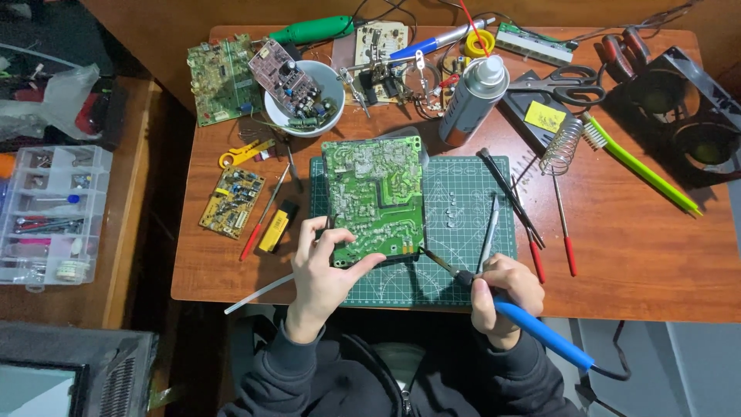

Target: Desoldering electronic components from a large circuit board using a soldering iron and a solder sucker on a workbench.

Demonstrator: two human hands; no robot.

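Gripping the blue-handled soldering iron [532,324] like a pen, the right hand [505,297] is closed around the front of its handle, so the thin metal tip reaches up and to the left of the grip and meets the lower right corner of the green circuit board [374,197]. Across from it, the left hand [324,270] pinches the board's near edge, thumb stretched along the edge and fingers curled above it; this grip looks meant to steady the board against the push of the tip. A pale thin strand, perhaps solder wire [258,293], runs out from under that hand toward the tabletop's [617,255] edge, though I cannot tell whether the fingers hold it. The board lies solder side up, flat and rigid, its surface speckled with dull silver joints, on a green gridded cutting mat [463,201] that shields the wood-grain tabletop beneath. Just beyond the right grip, tweezers [488,232] and thin red-handled probes [532,232] lie parallel on the mat's edge, within easy reach. Farther out from both grips stand a metal spray can [472,100], a coiled wire iron stand [562,145], and a white bowl [305,96] heaped with loose parts. A smaller yellow circuit board [231,202] rests left of the left grip.
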